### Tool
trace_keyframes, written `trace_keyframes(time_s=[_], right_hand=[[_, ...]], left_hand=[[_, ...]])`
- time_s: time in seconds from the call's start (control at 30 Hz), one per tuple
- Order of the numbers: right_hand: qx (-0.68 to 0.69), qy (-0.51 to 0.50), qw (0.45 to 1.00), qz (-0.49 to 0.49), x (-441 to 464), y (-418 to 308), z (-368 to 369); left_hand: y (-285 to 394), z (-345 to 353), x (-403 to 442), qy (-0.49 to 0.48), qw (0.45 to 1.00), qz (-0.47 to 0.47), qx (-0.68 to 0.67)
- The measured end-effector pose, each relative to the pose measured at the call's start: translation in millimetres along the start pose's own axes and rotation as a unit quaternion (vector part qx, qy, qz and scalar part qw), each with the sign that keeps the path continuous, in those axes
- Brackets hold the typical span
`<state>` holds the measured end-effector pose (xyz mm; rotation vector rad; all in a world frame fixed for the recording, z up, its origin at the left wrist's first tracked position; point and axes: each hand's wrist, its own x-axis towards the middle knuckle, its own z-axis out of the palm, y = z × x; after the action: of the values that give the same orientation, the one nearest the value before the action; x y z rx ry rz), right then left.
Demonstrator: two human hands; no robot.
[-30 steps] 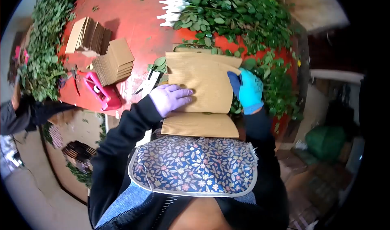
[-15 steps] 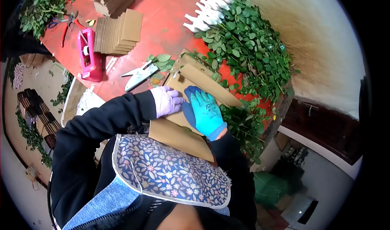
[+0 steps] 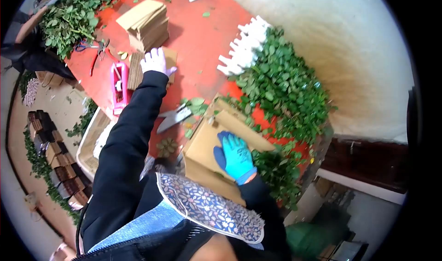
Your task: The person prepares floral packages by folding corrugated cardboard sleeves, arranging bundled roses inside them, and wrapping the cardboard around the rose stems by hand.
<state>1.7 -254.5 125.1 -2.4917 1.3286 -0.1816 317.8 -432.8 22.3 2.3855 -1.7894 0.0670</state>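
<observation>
My left hand [image 3: 156, 63], in a thin lilac glove, is stretched out over a fanned stack of small cardboard pieces [image 3: 135, 71], fingers spread. Whether it touches the top piece I cannot tell. My right hand [image 3: 235, 157], in a blue work glove, lies flat with fingers extended on a folded cardboard sheet [image 3: 202, 139] at the table's near edge. Just left of the sheet is a stapler [image 3: 174, 119]. A pink tape dispenser [image 3: 119, 89] stands beside the stack of pieces.
A taller cardboard pile [image 3: 149, 28] stands behind. Leafy stems with white-wrapped heads [image 3: 287, 81] cover the right side of the red table [image 3: 198, 44]. Red-handled cutters [image 3: 97, 58] lie at left, near more greenery [image 3: 69, 26] and another person's arm [image 3: 30, 26].
My left hand has left the cardboard sheet and reached forward to the stack of small pieces. My right hand stays on the sheet. The view has shifted.
</observation>
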Motion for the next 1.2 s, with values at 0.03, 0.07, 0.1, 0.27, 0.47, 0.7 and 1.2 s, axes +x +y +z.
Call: trace_keyframes(time_s=[0.03, 0.07, 0.1, 0.27, 0.47, 0.7, 1.2], right_hand=[[-0.001, -0.007, 1.000, -0.005, -1.2, -1.9, 1.0], [-0.003, -0.015, 1.000, -0.009, 2.6, 0.3, -0.6], [-0.015, -0.015, 1.000, -0.013, 7.8, 2.4, -4.4], [0.020, -0.009, 1.000, -0.011, 0.2, 3.8, -1.3], [0.019, -0.021, 1.000, -0.013, -8.9, 13.2, -6.7], [0.043, -0.003, 0.999, -0.017, -18.4, 21.7, 1.4], [-0.014, -0.022, 0.998, -0.060, -22.4, 26.4, -20.6]], left_hand=[[-3.7, 3.6, 9.4, -0.052, 0.998, -0.020, 0.015], [-7.4, 11.7, 17.9, -0.106, 0.993, -0.040, 0.027], [-12.6, 36.4, 23.4, -0.046, 0.997, -0.053, 0.038], [-42.7, 41.1, 36.3, -0.068, 0.988, -0.101, -0.095], [-77.5, 20.0, 19.1, -0.032, 0.981, -0.072, -0.179], [-96.4, -28.1, -48.0, -0.228, 0.699, -0.016, -0.678], [75.9, -42.8, -185.5, -0.350, 0.777, 0.191, -0.488]])
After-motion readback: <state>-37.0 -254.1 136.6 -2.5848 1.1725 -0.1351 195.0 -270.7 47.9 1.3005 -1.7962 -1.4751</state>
